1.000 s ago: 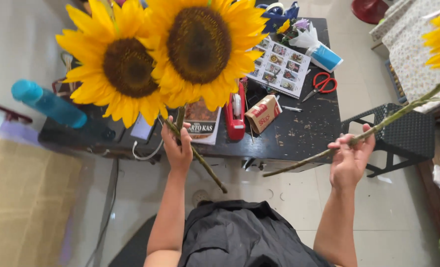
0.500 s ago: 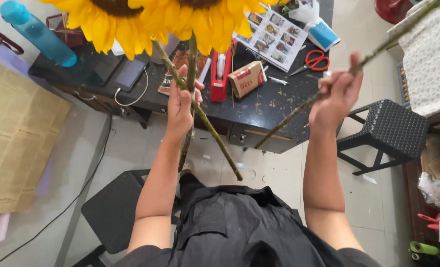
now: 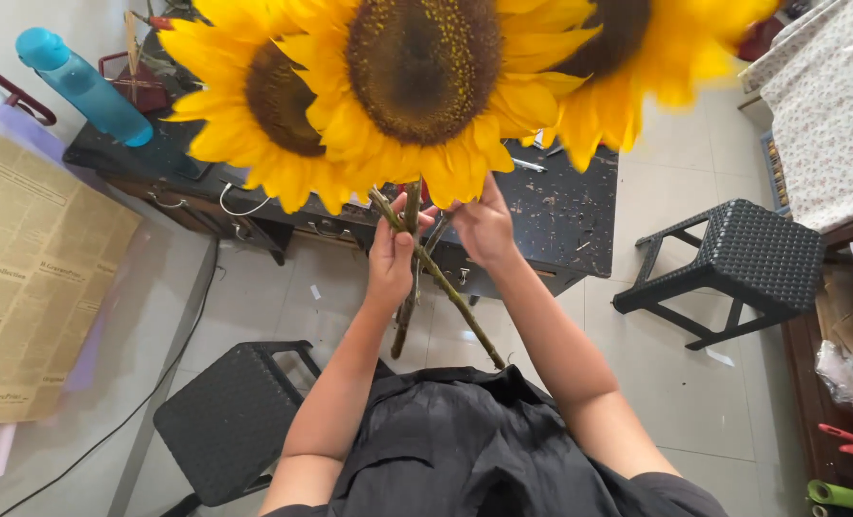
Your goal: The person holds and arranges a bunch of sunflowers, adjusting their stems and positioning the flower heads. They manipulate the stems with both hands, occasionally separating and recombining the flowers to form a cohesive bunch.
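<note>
Three big yellow sunflowers fill the top of the head view: one at the left (image 3: 268, 101), one in the middle (image 3: 421, 62) and a blurred one at the right (image 3: 627, 48). Their green stems (image 3: 445, 287) cross below the blooms and hang down toward my lap. My left hand (image 3: 393, 254) is closed around the crossed stems. Right beside it, my right hand (image 3: 484, 225) holds the third flower's stem against the bunch. The tops of the stems are hidden behind the petals.
A black table (image 3: 565, 215) stands behind the flowers. A blue water bottle (image 3: 86, 81) lies at its left end. Brown printed wrapping paper (image 3: 34, 278) lies at the left. One black stool (image 3: 728, 263) is at the right, another (image 3: 230, 416) by my left elbow.
My right hand has swung in from the right with its sunflower and brought the stem against the two held in my left hand. The blooms now cover most of the table.
</note>
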